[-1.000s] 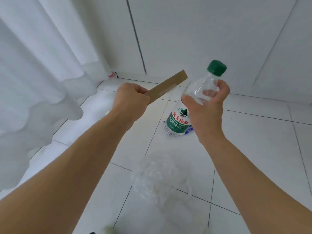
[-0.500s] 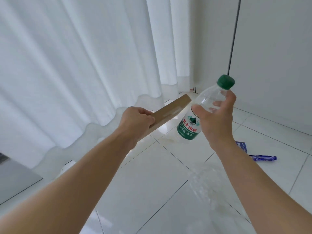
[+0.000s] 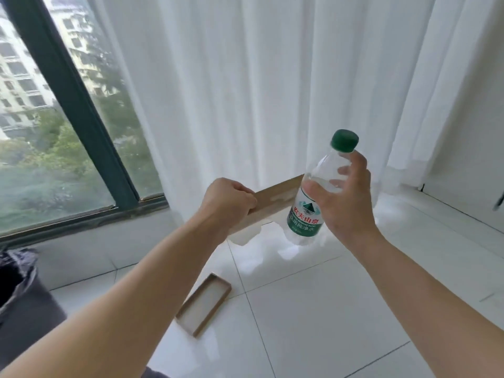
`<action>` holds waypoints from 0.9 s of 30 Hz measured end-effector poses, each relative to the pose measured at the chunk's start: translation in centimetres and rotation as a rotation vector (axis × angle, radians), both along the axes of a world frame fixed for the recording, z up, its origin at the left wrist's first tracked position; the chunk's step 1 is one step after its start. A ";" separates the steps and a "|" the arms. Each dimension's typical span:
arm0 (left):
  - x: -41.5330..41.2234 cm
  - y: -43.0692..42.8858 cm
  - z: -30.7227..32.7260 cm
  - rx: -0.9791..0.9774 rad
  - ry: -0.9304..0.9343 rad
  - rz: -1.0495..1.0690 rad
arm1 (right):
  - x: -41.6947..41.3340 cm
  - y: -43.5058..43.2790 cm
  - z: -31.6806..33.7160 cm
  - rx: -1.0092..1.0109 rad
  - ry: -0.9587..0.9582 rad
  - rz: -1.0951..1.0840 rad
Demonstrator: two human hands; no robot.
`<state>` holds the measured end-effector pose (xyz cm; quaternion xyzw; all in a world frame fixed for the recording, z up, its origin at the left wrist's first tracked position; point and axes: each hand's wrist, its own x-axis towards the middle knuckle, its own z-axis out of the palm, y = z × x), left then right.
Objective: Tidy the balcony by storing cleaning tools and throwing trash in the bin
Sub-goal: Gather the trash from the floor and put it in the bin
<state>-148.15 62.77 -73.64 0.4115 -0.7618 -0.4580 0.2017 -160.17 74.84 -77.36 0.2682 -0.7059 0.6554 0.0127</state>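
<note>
While my left hand [image 3: 228, 201] is fisted tight round one end of a flat brown cardboard strip [image 3: 275, 199], my right hand [image 3: 347, 205] grips a clear plastic bottle [image 3: 305, 218] by its shoulder, green cap up. Both hang in the air before the white curtain [image 3: 245, 91], the strip's far end just behind the bottle. A shallow cardboard tray [image 3: 203, 308] lies on the tiled floor [image 3: 313, 323] below my left forearm. The dark bin [image 3: 24, 309] stands at the floor's left edge under the window [image 3: 41, 132].

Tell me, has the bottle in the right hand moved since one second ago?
Yes. The bottle, gripped by the right hand, went left: earlier it was right of the curtain, before the wall; now it is in front of the curtain.
</note>
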 end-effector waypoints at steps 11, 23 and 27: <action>23.3 -20.4 0.5 -0.069 0.118 0.397 | 18.5 -23.1 2.7 0.008 0.138 0.359; 45.5 -38.4 -8.4 -0.010 -0.154 0.873 | 34.6 -41.0 -0.4 0.108 0.138 0.702; 46.0 -43.0 -11.9 0.029 -0.279 0.850 | 36.2 -43.6 -2.1 0.151 0.107 0.726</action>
